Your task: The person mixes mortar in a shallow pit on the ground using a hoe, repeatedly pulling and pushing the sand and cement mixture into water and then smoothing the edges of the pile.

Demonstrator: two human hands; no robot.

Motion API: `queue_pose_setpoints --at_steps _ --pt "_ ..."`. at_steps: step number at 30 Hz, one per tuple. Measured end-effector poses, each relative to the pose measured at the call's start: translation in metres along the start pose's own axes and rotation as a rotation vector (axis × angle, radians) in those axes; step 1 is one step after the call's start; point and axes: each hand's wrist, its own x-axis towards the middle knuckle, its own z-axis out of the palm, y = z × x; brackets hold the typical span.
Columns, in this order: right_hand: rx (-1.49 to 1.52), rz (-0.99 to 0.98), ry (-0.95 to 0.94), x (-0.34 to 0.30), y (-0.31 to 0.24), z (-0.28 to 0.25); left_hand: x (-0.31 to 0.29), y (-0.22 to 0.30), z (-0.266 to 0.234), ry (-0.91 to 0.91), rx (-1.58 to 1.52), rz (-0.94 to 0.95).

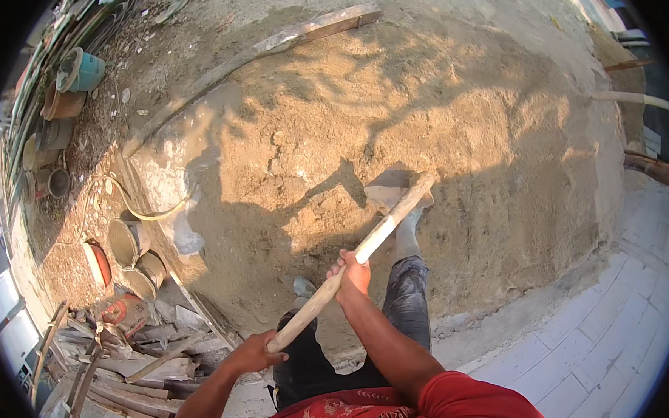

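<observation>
I hold a hoe with a long pale wooden handle [384,225] and a wide metal blade [385,194]. My left hand [253,354] is wrapped round the handle's near end, by my left thigh. Farther up, my right hand [351,275] grips the shaft around its middle. The blade is at the far end, just beyond my right foot, over rough brown sand or wet mortar [301,158]. Whether its edge touches the surface, I cannot tell. Both my feet stand in this material.
A wooden board [317,30] edges the far side. To the left are buckets [128,242], a teal pail [81,71], a yellowish hose [149,216] and scrap wood [150,370]. A pale block wall [583,340] borders the near right. Poles [631,99] jut in at the right.
</observation>
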Motion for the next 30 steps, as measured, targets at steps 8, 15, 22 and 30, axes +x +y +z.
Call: queue_pose_setpoints --at_steps 8,15,22,30 --pt "-0.319 -0.22 -0.027 0.352 -0.315 0.009 0.37 0.266 0.062 0.176 0.006 0.326" --pt "-0.399 -0.322 0.153 0.48 -0.414 0.098 0.444 0.424 -0.078 0.092 0.165 0.278" --pt "-0.147 0.036 -0.033 0.38 -0.204 0.174 0.293 0.309 -0.166 0.338 0.514 0.041" --pt "-0.102 0.309 -0.195 0.177 -0.114 0.222 0.067 0.286 -0.147 0.48 0.406 -0.28"
